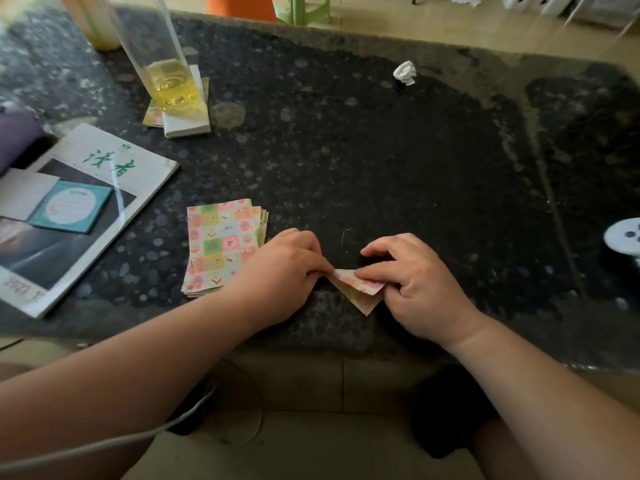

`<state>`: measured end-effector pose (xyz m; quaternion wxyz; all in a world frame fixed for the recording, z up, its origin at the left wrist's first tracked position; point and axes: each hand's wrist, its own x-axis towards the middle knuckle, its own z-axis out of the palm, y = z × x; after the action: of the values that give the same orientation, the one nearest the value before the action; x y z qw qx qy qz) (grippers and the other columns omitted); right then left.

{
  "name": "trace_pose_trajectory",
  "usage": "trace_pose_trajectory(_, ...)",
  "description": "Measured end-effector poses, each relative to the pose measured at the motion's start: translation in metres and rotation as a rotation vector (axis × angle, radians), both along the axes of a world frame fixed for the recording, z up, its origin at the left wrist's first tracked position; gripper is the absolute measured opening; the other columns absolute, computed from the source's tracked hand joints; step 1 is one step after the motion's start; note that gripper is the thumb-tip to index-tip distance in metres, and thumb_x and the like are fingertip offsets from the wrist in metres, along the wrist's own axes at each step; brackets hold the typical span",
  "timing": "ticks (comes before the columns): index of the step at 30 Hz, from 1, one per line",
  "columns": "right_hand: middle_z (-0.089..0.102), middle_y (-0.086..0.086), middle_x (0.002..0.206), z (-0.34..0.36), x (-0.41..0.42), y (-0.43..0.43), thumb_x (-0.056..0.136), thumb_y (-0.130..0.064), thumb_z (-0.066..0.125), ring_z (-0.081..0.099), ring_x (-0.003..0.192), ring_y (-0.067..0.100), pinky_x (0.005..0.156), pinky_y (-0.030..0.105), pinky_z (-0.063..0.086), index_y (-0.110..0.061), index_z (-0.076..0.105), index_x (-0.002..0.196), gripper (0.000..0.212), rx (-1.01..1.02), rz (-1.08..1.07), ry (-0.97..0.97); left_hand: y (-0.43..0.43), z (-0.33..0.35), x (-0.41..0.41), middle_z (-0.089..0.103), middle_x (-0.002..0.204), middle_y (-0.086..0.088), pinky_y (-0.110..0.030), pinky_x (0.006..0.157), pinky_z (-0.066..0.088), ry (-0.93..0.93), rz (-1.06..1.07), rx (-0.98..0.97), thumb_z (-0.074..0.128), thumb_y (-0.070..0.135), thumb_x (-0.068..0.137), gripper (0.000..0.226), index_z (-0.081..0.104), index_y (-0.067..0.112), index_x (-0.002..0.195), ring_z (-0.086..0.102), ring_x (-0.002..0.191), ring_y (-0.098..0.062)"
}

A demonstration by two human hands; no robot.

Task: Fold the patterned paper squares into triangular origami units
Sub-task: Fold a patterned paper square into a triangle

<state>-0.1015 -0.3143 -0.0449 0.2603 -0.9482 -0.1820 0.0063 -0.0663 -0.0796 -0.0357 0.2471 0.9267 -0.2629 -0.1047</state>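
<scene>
The left hand (287,268) and right hand (415,282) pinch one paper piece (360,292) low in the middle — already a triangle shape. Just left, a pile of squares (221,247) waits unfolded — most work seems left.

I counted two hands, left hand (284,268) and right hand (420,282), one folded paper triangle (360,293), one stack of patterned squares (221,244), one magazine (149,174), one glass (171,84), one crumpled tissue (405,73).
</scene>
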Motion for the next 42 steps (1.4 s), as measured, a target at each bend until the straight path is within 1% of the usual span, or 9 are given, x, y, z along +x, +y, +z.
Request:
trace_pose_trajectory(4,0.064,-0.008,0.134,0.000,-0.004,-0.010,0.092,-0.003,0.067,0.049,0.128,0.010,0.106,0.040,0.046,-0.029,0.079,0.115,0.037,-0.053,0.055,0.052,-0.001,-0.003,-0.005,0.056,0.106,0.009,-0.016,0.080,0.027,-0.059,-0.025,0.011,0.058,0.015,0.101,0.027,0.077,0.026,0.117,0.046,0.105,-0.011)
trace_pose_trajectory(8,0.061,-0.009,0.140,0.001,-0.007,-0.017,0.091,-0.002,0.063,0.045,0.132,0.013,0.109,0.036,0.036,-0.034,0.079,0.115,0.043,-0.074,0.079,0.099,-0.003,-0.005,-0.006,0.056,0.113,0.007,-0.017,0.088,0.030,-0.091,-0.057,0.037,0.057,0.015,0.101,0.027,0.075,0.024,0.119,0.045,0.108,-0.014)
trace_pose_trajectory(12,0.061,-0.008,0.139,0.000,-0.007,-0.016,0.088,-0.014,0.053,0.045,0.131,0.014,0.105,0.034,0.035,-0.033,0.080,0.113,0.041,-0.073,0.075,0.102,-0.007,-0.010,-0.011,0.060,0.117,0.006,-0.035,0.098,0.045,-0.167,-0.114,0.027,0.063,0.015,0.097,0.023,0.078,0.024,0.112,0.048,0.110,-0.016)
trace_pose_trajectory(15,0.061,-0.008,0.140,0.000,-0.006,-0.015,0.087,-0.017,0.052,0.045,0.131,0.014,0.105,0.035,0.036,-0.033,0.081,0.112,0.041,-0.077,0.076,0.108,-0.009,-0.018,-0.013,0.064,0.112,0.006,-0.043,0.090,0.052,-0.258,-0.141,-0.033,0.063,0.018,0.095,0.020,0.080,0.024,0.103,0.054,0.105,-0.018)
trace_pose_trajectory(27,0.062,-0.004,0.137,0.004,-0.011,-0.015,0.090,-0.013,0.062,0.050,0.129,0.019,0.104,0.047,0.045,-0.030,0.080,0.113,0.034,-0.087,0.066,0.073,-0.020,-0.023,-0.017,0.069,0.108,0.003,-0.029,0.086,0.055,-0.322,-0.166,-0.048,0.076,0.009,0.086,0.012,0.081,0.018,0.094,0.061,0.098,-0.017)
trace_pose_trajectory(32,0.058,-0.009,0.099,0.023,-0.016,-0.002,0.085,-0.028,0.077,0.054,0.091,0.009,0.076,0.029,0.052,-0.025,0.071,0.096,0.013,-0.115,-0.167,-0.046,-0.023,-0.020,-0.020,0.066,0.119,0.004,-0.037,0.096,0.053,-0.278,-0.153,-0.008,0.070,0.012,0.092,0.018,0.079,0.021,0.105,0.056,0.110,-0.018)
trace_pose_trajectory(36,0.067,-0.008,0.071,0.034,-0.015,0.012,0.088,-0.029,0.079,0.063,0.063,0.007,0.055,0.024,0.052,-0.026,0.067,0.076,0.017,-0.052,-0.521,0.419,-0.023,-0.022,-0.020,0.068,0.110,0.002,-0.036,0.088,0.058,-0.321,-0.139,-0.026,0.076,0.008,0.086,0.016,0.081,0.020,0.096,0.061,0.100,-0.019)
trace_pose_trajectory(39,0.072,0.003,0.064,0.033,-0.012,0.013,0.093,-0.012,0.067,0.056,0.046,0.010,0.041,0.023,0.039,-0.014,0.076,0.090,0.009,0.377,-0.716,0.789,-0.024,-0.023,-0.019,0.069,0.109,0.003,-0.034,0.088,0.057,-0.335,-0.140,-0.024,0.078,0.009,0.084,0.016,0.081,0.020,0.094,0.062,0.098,-0.019)
trace_pose_trajectory(42,0.071,0.009,0.065,0.034,-0.014,0.013,0.094,-0.011,0.067,0.054,0.044,0.012,0.038,0.020,0.035,-0.002,0.073,0.100,0.012,0.685,-0.831,0.928,-0.024,-0.023,-0.019,0.069,0.108,0.004,-0.034,0.087,0.058,-0.340,-0.145,-0.012,0.077,0.009,0.084,0.016,0.081,0.021,0.095,0.062,0.098,-0.018)
